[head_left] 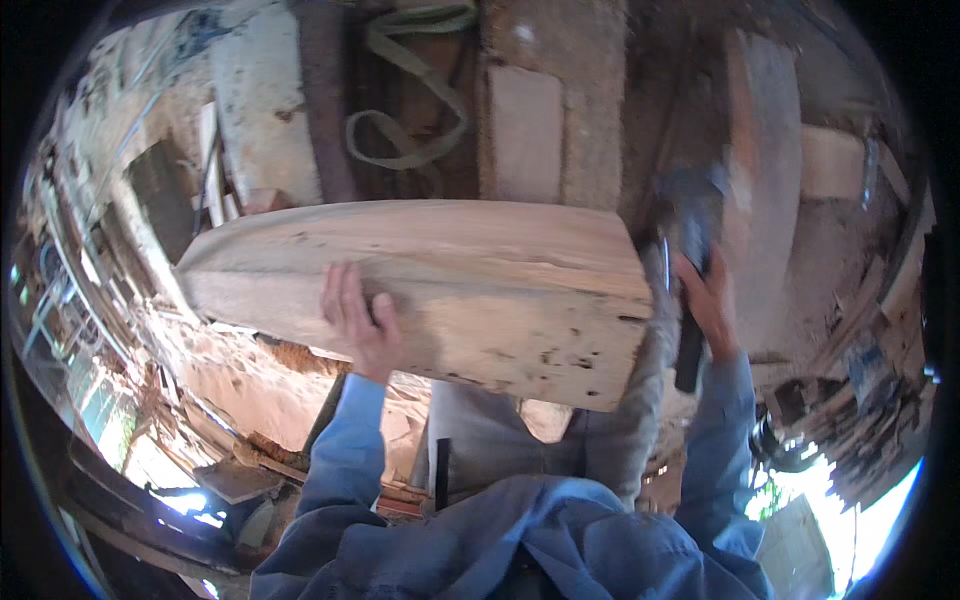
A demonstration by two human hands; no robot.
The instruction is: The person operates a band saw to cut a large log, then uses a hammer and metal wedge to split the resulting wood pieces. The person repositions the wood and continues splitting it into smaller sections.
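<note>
Your left hand (358, 322) lies flat on the pale wood slab (430, 290), fingers spread; your right hand (708, 300) clenches a dark tool (688, 235) beside its end, over sawdust-strewn floor (250, 385) in the cluttered workshop.

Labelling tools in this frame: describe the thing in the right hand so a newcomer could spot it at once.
Start at the big pale, rough-sawn wooden slab across the middle, steadied by the left hand. Just past its right end, the right hand grips a dark tool with a black handle hanging below the fist and a blurred grey head above. It is the only dark, handled item there; its surroundings are pale timber and boards.
</note>
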